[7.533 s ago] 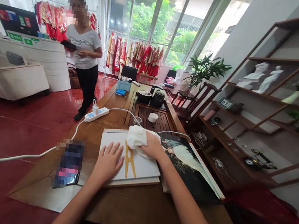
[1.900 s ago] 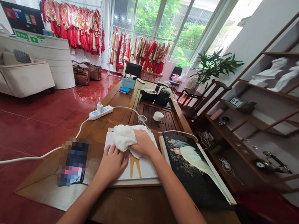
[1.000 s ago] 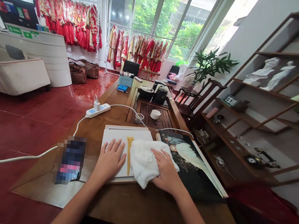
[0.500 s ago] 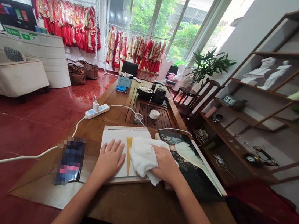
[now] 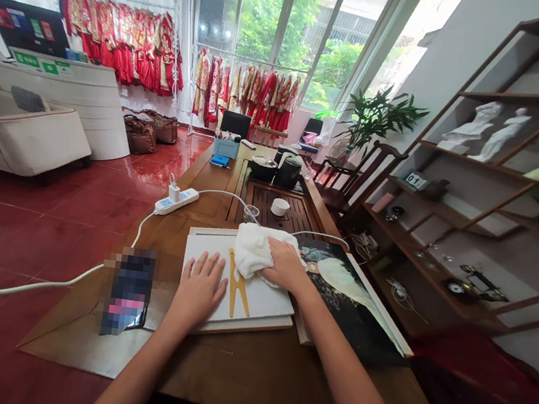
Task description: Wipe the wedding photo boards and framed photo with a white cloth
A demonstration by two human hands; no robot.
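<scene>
A white board (image 5: 263,298) with a yellow forked mark lies on the wooden table (image 5: 245,372). My left hand (image 5: 197,290) rests flat on the board's left part, fingers spread. My right hand (image 5: 284,266) presses a crumpled white cloth (image 5: 253,248) onto the board's far right corner, fingers curled over it. A large dark photo print (image 5: 350,300) lies just right of the board, under my right forearm.
A phone (image 5: 128,291) lies left of the board on a grey sheet. A white power strip (image 5: 176,202) and its cable run off the table's left edge. Farther back stand a tea tray, small cup (image 5: 279,207) and kettles (image 5: 288,171). Shelves (image 5: 473,210) line the right side.
My right hand has pushed the cloth from the board's near right edge up to its far right corner. The left hand has stayed flat on the board.
</scene>
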